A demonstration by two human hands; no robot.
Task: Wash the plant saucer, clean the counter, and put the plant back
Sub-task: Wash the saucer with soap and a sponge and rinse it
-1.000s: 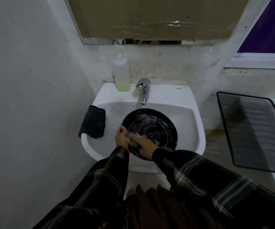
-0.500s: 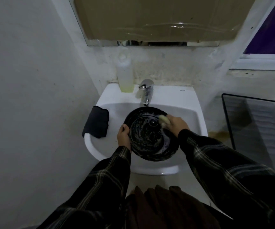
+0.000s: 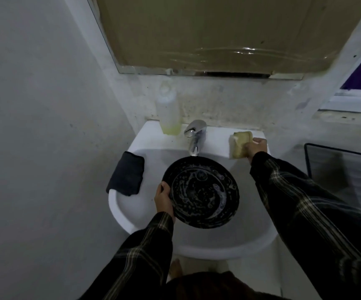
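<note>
We are in a small home washroom — a white wall-hung basin (image 3: 259, 241) at six o'clock, its chrome tap (image 3: 194, 137) and taped-over mirror (image 3: 207, 33) at twelve — between bare plastered walls.

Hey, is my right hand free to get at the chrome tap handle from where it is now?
Probably yes, once it lets go. The right hand is pressing the yellow sponge onto the white sink's back ledge, and nothing stands between it and the chrome tap handle just to its left.

Both hands (image 3: 164, 200) gripping (right (image 3: 257, 146) outstretched).
</note>
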